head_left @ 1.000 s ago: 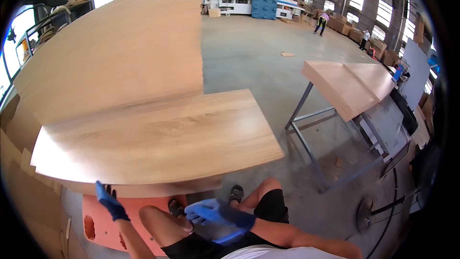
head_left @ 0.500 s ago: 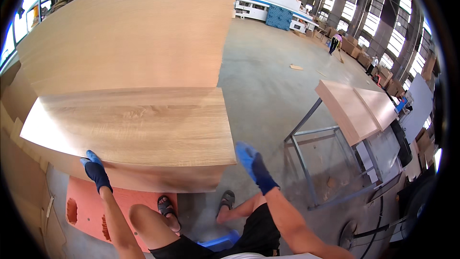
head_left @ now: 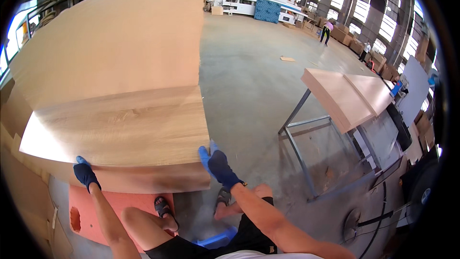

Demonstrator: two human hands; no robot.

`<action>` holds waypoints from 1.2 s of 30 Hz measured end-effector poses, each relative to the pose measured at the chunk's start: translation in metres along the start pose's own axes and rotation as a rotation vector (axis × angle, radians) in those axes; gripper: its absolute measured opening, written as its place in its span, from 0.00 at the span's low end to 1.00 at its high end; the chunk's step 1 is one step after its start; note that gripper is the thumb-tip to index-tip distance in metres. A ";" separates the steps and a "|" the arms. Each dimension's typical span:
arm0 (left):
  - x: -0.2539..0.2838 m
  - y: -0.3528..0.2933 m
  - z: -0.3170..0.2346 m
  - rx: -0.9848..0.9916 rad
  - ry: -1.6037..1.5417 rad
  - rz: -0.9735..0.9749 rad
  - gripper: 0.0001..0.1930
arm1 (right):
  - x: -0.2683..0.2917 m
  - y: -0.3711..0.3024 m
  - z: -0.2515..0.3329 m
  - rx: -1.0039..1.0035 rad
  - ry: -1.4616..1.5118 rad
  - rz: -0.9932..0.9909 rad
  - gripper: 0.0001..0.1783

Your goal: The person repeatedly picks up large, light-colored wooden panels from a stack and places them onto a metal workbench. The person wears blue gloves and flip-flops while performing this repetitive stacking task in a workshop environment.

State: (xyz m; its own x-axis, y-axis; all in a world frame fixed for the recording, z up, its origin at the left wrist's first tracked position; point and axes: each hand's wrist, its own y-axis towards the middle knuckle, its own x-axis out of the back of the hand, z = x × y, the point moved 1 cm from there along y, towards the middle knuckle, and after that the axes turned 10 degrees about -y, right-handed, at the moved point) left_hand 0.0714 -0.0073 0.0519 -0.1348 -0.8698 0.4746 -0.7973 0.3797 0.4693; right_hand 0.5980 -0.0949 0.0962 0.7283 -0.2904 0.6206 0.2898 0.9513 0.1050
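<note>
Okay, wood-grain board [head_left: 120, 132] lies crosswise right in front of the person, just beyond both gloved hands, its near edge running from one to the other. Left hand [head_left: 86, 172] is at that near edge, in from the board's left end, blue fingertips over the rim; thumb side unclear, so can't tell if it grips. Right hand [head_left: 219, 167] is at the near right corner, fingers pointing forward and somewhat apart, fingertips at or just beside the edge; contact and grip can't be told. Most of the board spans the space between the hands, with a bit more past the left one. Brownish side face shows below its near edge. Large tan sheet [head_left: 115, 43] adjoins the far edge. Orange-red panel [head_left: 108, 213] is on the floor below, near the left forearm. Off to the right, well apart from the right hand, a metal stand [head_left: 299, 156] carries a pale wooden piece [head_left: 335, 91]. White machine [head_left: 235, 4] and two other people [head_left: 327, 31] far back.
</note>
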 end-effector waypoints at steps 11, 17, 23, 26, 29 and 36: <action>0.025 -0.007 -0.024 -0.124 0.035 0.099 0.32 | 0.000 -0.002 0.003 0.055 -0.132 -0.013 0.38; 0.024 -0.008 -0.012 -0.040 -0.089 0.176 0.36 | -0.009 -0.007 -0.004 0.105 -0.061 -0.143 0.37; 0.002 -0.059 -0.031 0.062 -0.411 0.162 0.30 | -0.016 -0.013 -0.003 0.021 0.002 -0.179 0.37; 0.000 -0.092 -0.043 0.109 -0.476 0.085 0.26 | -0.018 -0.014 -0.002 0.014 -0.003 -0.218 0.36; 0.007 -0.115 -0.041 0.071 -0.581 0.156 0.26 | -0.020 -0.015 -0.002 0.017 0.037 -0.260 0.35; -0.003 -0.131 -0.018 0.099 -0.933 0.228 0.23 | -0.018 -0.018 -0.001 0.039 0.042 -0.296 0.32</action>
State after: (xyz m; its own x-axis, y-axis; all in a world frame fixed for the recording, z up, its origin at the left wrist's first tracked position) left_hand 0.1864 -0.0492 0.0023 -0.6717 -0.6951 -0.2564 -0.7344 0.5793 0.3536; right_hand 0.5799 -0.1064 0.0823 0.6415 -0.5587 0.5257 0.4696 0.8279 0.3067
